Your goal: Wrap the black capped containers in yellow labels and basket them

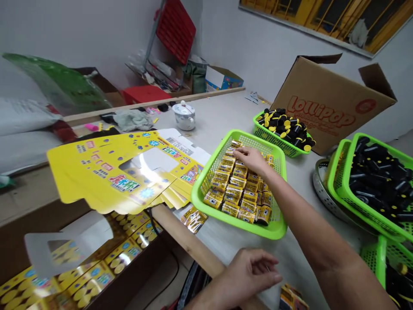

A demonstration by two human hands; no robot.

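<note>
My right hand (252, 159) rests on the top of a pile of yellow foil packets (234, 191) in a lime-green plastic basket (238, 219). Whether its fingers grip a packet, I cannot tell. My left hand (250, 271) hovers near the table's front edge, fingers slightly apart, with nothing visible in them. One loose packet (194, 219) lies beside the basket. To its left spreads a stack of flat, die-cut yellow printed card sheets (129, 172). A few packets (292, 299) show at the bottom edge, close to my left hand.
A small green basket of black-and-yellow capped items (266, 137) stands before a Lollipop cardboard box (329, 103). Stacked green baskets of black items (376, 181) sit on a metal tray (322, 193) at right. A white lidded pot (183, 115) stands behind. More printed card (90, 275) lies below left.
</note>
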